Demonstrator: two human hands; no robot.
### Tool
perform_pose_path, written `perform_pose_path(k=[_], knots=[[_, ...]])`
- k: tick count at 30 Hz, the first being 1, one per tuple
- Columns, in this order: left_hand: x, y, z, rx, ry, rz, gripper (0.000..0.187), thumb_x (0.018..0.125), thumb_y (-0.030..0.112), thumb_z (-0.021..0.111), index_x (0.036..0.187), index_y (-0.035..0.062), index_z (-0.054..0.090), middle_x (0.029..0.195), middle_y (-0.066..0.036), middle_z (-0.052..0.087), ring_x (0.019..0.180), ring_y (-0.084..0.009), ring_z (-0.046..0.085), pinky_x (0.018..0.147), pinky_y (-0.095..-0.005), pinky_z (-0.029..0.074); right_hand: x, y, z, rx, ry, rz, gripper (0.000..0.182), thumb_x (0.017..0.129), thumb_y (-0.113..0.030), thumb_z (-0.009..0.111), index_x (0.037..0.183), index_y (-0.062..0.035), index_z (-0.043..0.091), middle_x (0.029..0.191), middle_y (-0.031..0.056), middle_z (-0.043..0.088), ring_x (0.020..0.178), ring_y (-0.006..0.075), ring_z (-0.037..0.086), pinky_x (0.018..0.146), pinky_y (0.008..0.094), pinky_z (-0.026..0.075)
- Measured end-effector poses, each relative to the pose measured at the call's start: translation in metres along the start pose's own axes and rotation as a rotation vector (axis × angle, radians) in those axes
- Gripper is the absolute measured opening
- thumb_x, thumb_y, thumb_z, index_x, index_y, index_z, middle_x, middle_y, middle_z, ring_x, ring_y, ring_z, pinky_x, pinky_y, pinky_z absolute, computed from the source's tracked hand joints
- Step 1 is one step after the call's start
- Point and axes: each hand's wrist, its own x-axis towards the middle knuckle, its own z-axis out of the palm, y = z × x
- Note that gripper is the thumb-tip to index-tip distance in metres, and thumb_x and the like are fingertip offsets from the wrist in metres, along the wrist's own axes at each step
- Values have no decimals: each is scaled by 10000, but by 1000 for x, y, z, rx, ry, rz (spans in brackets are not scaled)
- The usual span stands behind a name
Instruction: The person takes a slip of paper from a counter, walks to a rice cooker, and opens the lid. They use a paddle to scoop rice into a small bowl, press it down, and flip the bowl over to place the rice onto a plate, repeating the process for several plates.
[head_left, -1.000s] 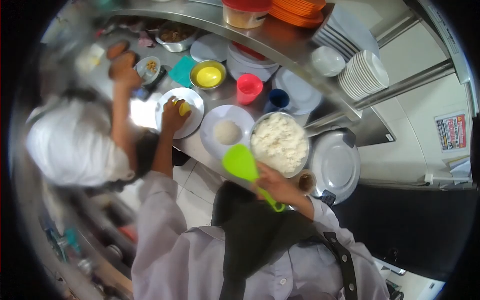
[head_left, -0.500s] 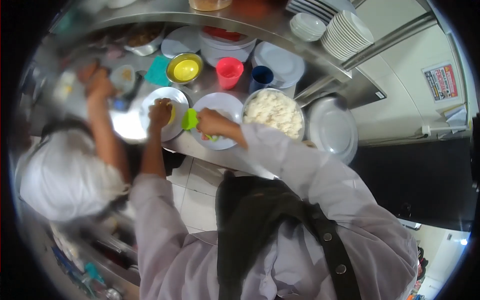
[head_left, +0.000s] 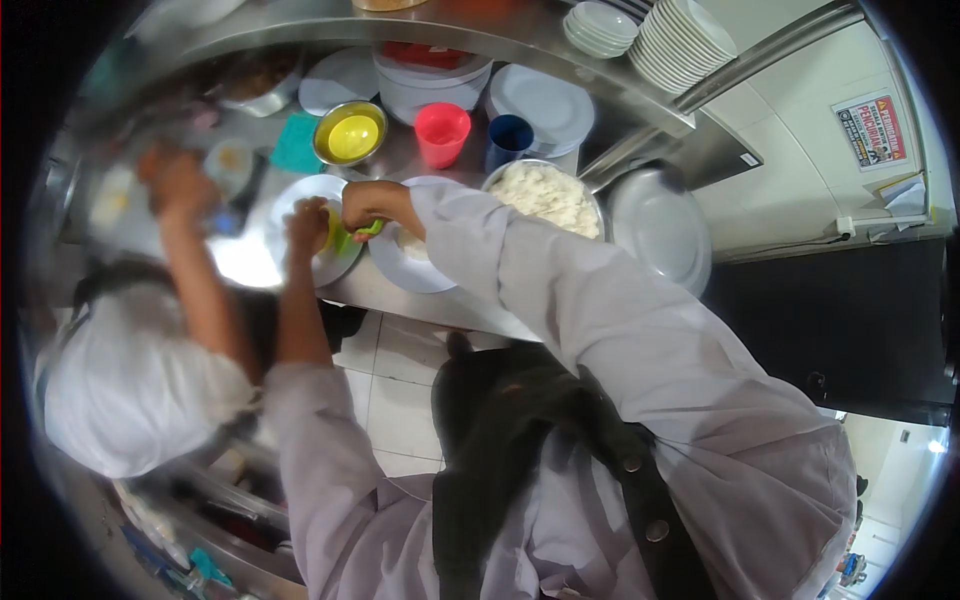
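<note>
My left hand point(head_left: 308, 225) is closed at the rim of a yellow bowl-like piece point(head_left: 327, 235) over a white plate point(head_left: 285, 200); the hand hides much of it. My right hand point(head_left: 372, 208) grips a green rice paddle point(head_left: 370, 228), whose broad end reaches the yellow piece. A second white plate point(head_left: 420, 280) sits under my right forearm, with a little white food point(head_left: 408, 243) on it. To the right is a large bowl heaped with white food that looks like rice point(head_left: 545, 200), partly covered by my sleeve.
Behind the plates stand a metal bowl point(head_left: 320, 135) holding a yellow bowl point(head_left: 352, 138), a red cup point(head_left: 442, 135) and a dark blue mug point(head_left: 508, 140). A co-worker's hand point(head_left: 180, 185) works at the left. A steel shelf point(head_left: 560, 62) crosses above; a large round lid point(head_left: 660, 230) lies right.
My right hand has moved left with the green rice paddle, from above the second plate to beside my left hand. The paddle's head now meets the yellow piece.
</note>
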Motion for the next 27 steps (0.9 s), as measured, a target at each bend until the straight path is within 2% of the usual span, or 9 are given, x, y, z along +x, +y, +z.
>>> perform_pose_path(k=[3,5,7,9,14,20,23,24,27], knots=[[6,-18,18,7,105,120,285,950,281,515,1169,180,666,1194,-41,644,1172,-267,564,937,-525,426,16,25,9,1,-34,-52,197,789,-129,679,889,29,744,719,106,717,614,194,694,516,357,561],[2,-14,13,-3,169,179,279,947,273,516,1153,175,675,1167,-20,660,1168,-252,568,910,-508,448,25,42,25,132,1,-75,174,774,-114,674,841,31,744,706,113,713,604,200,690,528,357,553],[-1,-2,-10,-108,-100,-19,334,981,329,477,1272,227,606,1337,-143,544,1228,-437,508,1051,-560,381,22,49,32,265,42,-100,155,759,-99,669,793,32,743,693,120,708,593,206,685,541,357,545],[-1,0,-15,-73,-122,-7,345,981,327,472,1285,223,596,1332,-146,547,1234,-438,505,1043,-557,389,13,48,38,488,70,-124,109,696,-75,688,714,18,741,678,136,702,610,229,686,584,381,543],[3,-8,-7,-37,-152,0,400,959,363,533,1333,223,564,1335,-170,544,1226,-437,517,1026,-549,411,9,48,30,99,118,-151,75,652,-60,727,692,3,743,731,152,719,646,245,696,608,389,543],[-36,7,-10,-2,447,136,486,885,377,681,1260,77,605,1221,-188,619,1155,-385,574,968,-492,466,-20,37,-5,9,116,-48,219,625,-65,792,822,19,746,800,185,724,728,294,720,641,415,551],[-51,-18,6,-125,877,-258,470,884,326,701,1193,-18,620,1220,-247,624,1140,-395,592,978,-494,470,-18,40,10,138,166,-34,342,723,-63,714,1053,27,701,901,207,725,853,325,726,714,410,563],[-62,-26,16,-131,1034,-415,467,850,310,735,1118,-60,641,1142,-252,655,1056,-408,626,933,-496,497,-27,39,20,225,281,-41,299,741,-67,686,1023,34,682,926,226,715,885,343,717,768,431,552],[-91,-58,51,-411,824,-784,438,845,359,714,1037,-35,692,1010,-226,690,952,-389,658,869,-474,514,-14,33,49,323,557,-159,335,753,-117,677,1062,11,649,1015,257,692,1028,422,655,890,453,514]])
